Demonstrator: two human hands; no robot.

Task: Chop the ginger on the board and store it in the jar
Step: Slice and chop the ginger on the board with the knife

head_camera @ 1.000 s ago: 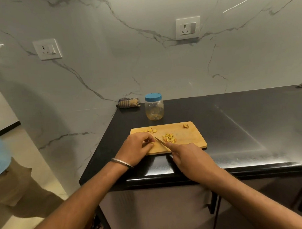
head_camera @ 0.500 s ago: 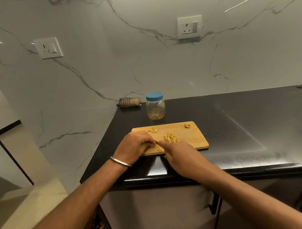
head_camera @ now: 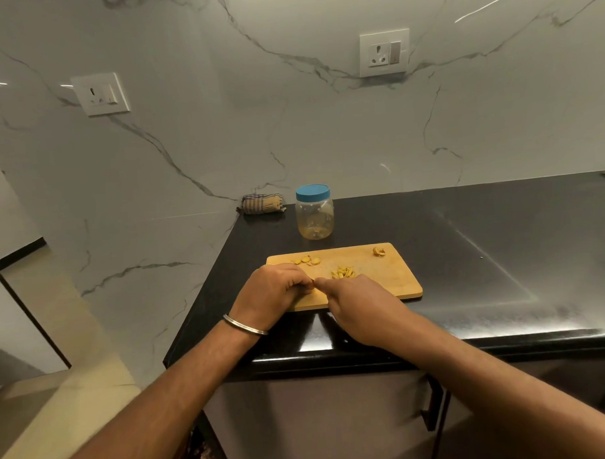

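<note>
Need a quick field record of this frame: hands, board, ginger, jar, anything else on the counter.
left hand: fingers curled, on the near left of the board; what it holds is hidden
right hand: fingers curled, meets the left hand; knife not visible
board: wooden, near counter edge
ginger strips: small pile mid-board
ginger slices: far left of board
ginger piece: far right corner
jar: behind board, blue lid on
cloth: rolled, against the wall

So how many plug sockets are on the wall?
2. One wall socket is on the left wall, up high. The other wall socket is on the back wall, above and right of the jar.
</note>
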